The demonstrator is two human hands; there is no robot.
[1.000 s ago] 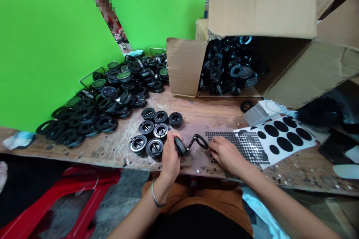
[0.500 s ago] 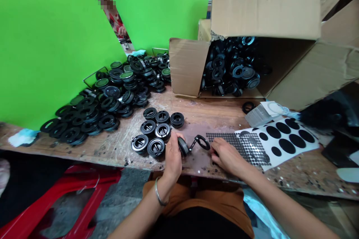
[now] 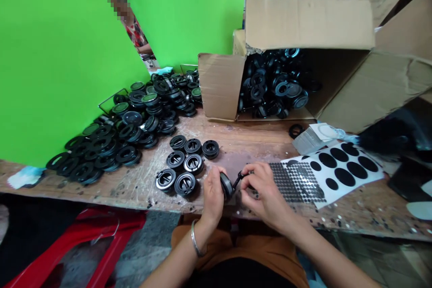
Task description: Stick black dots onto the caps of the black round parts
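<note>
My left hand is closed round the thick disc base of a black round folding stand, which it holds tilted on edge over the table's front. A short hinged arm sticks out from the base to the right. At the arm's far end, the fingers of my right hand are closed on the ring, which they mostly hide. Just left of my left hand, several similar black round pieces lie flat in a cluster. Under and beyond my right hand is a sheet of small black dots.
A large heap of black ring parts lies at the left against the green wall. An open cardboard box holds more. To the right are a white sheet with large black circles, a grey stack and a loose black ring.
My right hand has moved left from beside the dot sheet to the stand's ring and now grips it. My left hand still holds the base, slightly shifted. The view has shifted a little.
</note>
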